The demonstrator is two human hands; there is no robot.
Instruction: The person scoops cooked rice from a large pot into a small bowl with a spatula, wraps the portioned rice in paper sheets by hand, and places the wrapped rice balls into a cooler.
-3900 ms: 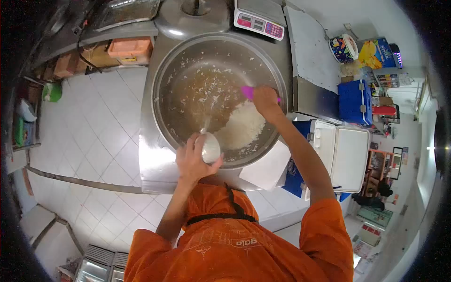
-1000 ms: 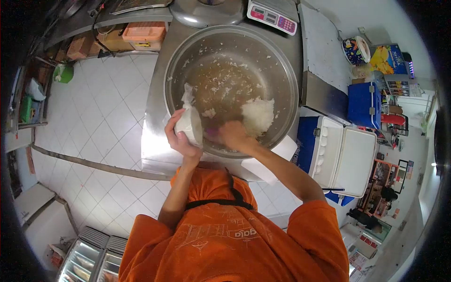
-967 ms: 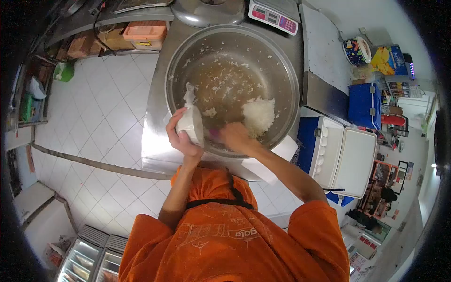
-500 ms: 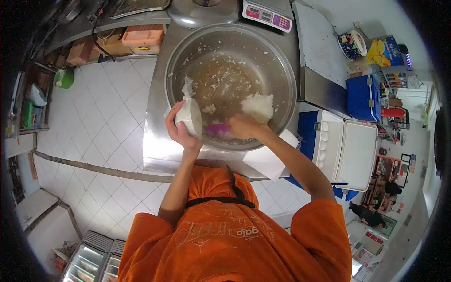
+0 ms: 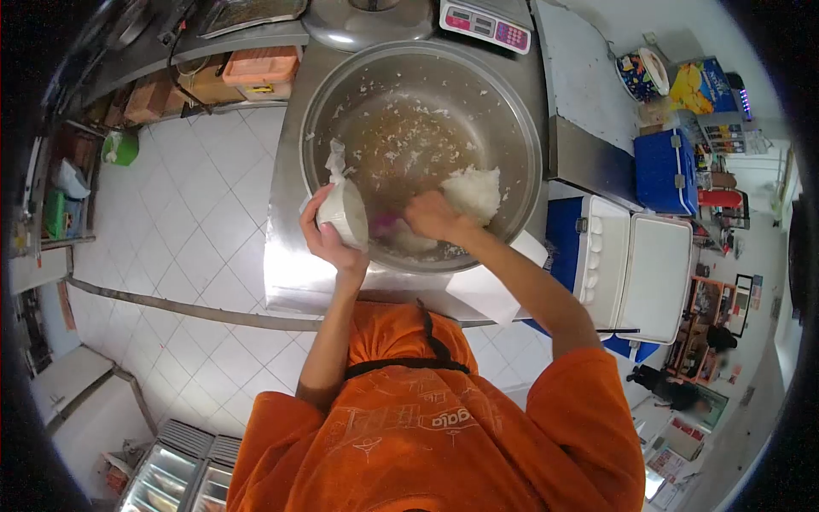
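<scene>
A large metal pot (image 5: 512,102) stands on the steel table in front of me, with a thin scatter of white grains, likely rice, over its bottom. My left hand (image 5: 333,243) grips a white bowl (image 5: 345,215) at the pot's near-left rim. Crumpled clear plastic (image 5: 336,160) sticks up from the bowl's far end. Inside the pot my right hand (image 5: 433,217) is closed round a purple scoop (image 5: 386,222), mostly hidden and blurred. Beside that hand lies a mound of white rice (image 5: 474,193). A smaller clump of rice (image 5: 414,237) shows below it, near the pot's front wall.
Behind the pot are a metal lid (image 5: 367,26) and a digital scale (image 5: 486,30). White paper (image 5: 490,290) lies at the table's front right. To the right stand an open cooler (image 5: 601,264) and a closed blue cooler (image 5: 665,171). Two people appear far right.
My right hand and the purple scoop have shifted slightly away from my body inside the pot. A rice clump now shows below the hand. My left hand and the bowl stay nearly still.
</scene>
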